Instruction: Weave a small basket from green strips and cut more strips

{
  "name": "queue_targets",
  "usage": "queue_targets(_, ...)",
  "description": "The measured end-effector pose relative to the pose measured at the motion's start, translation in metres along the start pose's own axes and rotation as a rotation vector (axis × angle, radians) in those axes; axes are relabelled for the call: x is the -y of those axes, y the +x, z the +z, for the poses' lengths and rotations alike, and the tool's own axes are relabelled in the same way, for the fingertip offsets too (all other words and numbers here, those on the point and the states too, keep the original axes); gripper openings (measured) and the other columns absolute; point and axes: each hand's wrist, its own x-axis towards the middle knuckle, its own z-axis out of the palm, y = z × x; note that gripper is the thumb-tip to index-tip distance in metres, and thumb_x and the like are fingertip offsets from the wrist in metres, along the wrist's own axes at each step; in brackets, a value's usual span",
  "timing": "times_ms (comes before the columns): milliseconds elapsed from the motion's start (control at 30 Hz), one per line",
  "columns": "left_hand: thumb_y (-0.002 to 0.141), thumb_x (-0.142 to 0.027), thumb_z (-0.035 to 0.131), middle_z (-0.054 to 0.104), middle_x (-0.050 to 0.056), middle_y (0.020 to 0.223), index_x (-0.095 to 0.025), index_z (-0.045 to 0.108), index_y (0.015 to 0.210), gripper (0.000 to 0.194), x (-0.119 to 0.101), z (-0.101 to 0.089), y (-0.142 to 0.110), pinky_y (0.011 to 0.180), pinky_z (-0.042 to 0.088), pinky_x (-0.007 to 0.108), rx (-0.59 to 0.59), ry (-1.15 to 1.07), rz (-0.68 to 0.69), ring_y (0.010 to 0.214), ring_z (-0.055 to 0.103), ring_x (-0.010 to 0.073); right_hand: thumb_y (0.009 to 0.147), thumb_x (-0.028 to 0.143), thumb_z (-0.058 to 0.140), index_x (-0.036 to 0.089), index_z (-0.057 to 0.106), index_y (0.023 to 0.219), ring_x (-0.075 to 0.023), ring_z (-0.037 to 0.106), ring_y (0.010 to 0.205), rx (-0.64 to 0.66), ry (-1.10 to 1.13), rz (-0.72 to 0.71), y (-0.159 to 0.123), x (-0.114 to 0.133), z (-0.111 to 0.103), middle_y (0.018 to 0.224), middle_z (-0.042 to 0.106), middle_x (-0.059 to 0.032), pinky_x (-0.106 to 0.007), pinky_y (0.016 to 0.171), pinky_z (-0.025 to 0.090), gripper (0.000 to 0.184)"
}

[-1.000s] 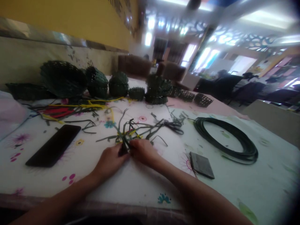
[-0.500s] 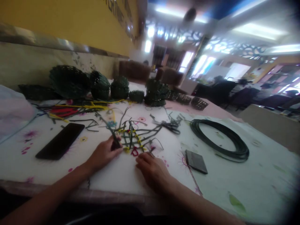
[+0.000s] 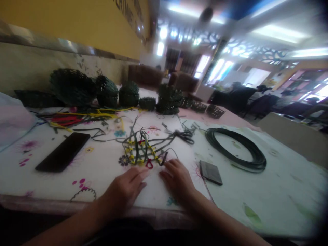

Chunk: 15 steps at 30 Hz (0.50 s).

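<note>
One woven piece (image 3: 137, 148) of dark green strips with yellow ties lies flat at table centre, a red loop (image 3: 149, 164) at its near edge. Clock positions below are taken from this piece; 12 o'clock points away from the wearer.

Left hand (image 3: 125, 188): 7 o'clock, fingers extended near the loop; grip cannot be determined. Right hand (image 3: 178, 177): 5 o'clock, fingers loosely bent beside a short strip end; grip likewise cannot be determined.

Lettering (image 3: 124, 10) at 11 o'clock, on the yellow wall (image 3: 64, 20), is only partly legible.

The surface is a white floral cloth (image 3: 102, 176), adjoined at 3 o'clock by a pale green leaf-patterned cloth (image 3: 276, 194). Phone (image 3: 63, 152): 9 o'clock. Grey block (image 3: 210, 172): 4 o'clock. Strip coil (image 3: 257, 161): 3 o'clock. Green baskets (image 3: 170, 99) stand from 10 to 1 o'clock. Brown chairs (image 3: 145, 76): 12 o'clock, beyond.
</note>
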Motion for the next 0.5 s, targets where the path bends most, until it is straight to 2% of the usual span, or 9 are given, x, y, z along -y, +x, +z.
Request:
queue_targets(67,0.093,-0.015,0.047,0.061,0.017,0.127,-0.012,0.049,0.131,0.038,-0.001,0.014,0.013,0.098,0.052,0.039,0.006,0.086,-0.049,0.118,0.059,0.0228,0.082,0.018,0.071,0.017,0.065,0.106,-0.0250,0.057,0.089,-0.037,0.047,-0.023,0.008,-0.004,0.003,0.098,0.064,-0.0107,-0.037,0.077,0.050,0.025)
queue_targets(133,0.094,-0.014,0.044,0.060,0.019,0.129,-0.010,0.050,0.129,0.037,0.000,0.023,0.027,0.095,0.054,0.041,0.047,0.178,-0.093,0.117,0.060,0.0253,0.082,0.018,0.071,0.016,0.067,0.105,-0.0243,0.058,0.090,-0.061,0.068,-0.107,0.018,-0.005,0.008,0.098,0.064,-0.0115,-0.036,0.078,0.051,0.024)
queue_targets(233,0.091,-0.008,0.043,0.068,0.016,0.110,-0.010,0.061,0.109,0.026,0.000,0.027,0.044,0.079,0.057,0.035,0.207,0.291,-0.189,0.097,0.067,0.0239,0.086,0.013,0.066,0.016,0.069,0.090,-0.0215,0.059,0.084,-0.073,0.051,-0.245,0.029,-0.003,0.016,0.092,0.065,-0.0101,-0.034,0.075,0.050,0.006)
queue_targets(333,0.088,-0.006,0.045,0.068,0.010,0.088,-0.013,0.063,0.091,0.020,0.003,0.022,0.048,0.065,0.054,0.029,0.346,0.335,-0.272,0.081,0.066,0.0216,0.087,0.006,0.060,0.016,0.068,0.082,-0.0211,0.059,0.089,-0.061,0.045,-0.341,0.037,0.001,0.024,0.094,0.067,-0.0095,-0.036,0.083,0.048,0.014)
queue_targets(433,0.089,-0.010,0.047,0.067,0.008,0.084,-0.015,0.063,0.087,0.017,0.013,0.018,0.042,0.060,0.050,0.027,0.337,0.305,-0.278,0.080,0.065,0.0214,0.090,0.003,0.052,0.017,0.065,0.079,-0.0196,0.059,0.088,0.007,0.036,-0.429,0.042,0.003,0.028,0.089,0.067,-0.0081,-0.035,0.086,0.047,0.021)
queue_targets(500,0.089,-0.014,0.049,0.067,0.007,0.084,-0.016,0.063,0.086,0.015,0.020,0.018,0.037,0.061,0.050,0.028,0.301,0.264,-0.267,0.080,0.064,0.0215,0.090,0.002,0.048,0.017,0.063,0.077,-0.0182,0.058,0.079,0.045,0.031,-0.433,0.044,0.003,0.030,0.081,0.065,-0.0065,-0.031,0.077,0.048,0.025)
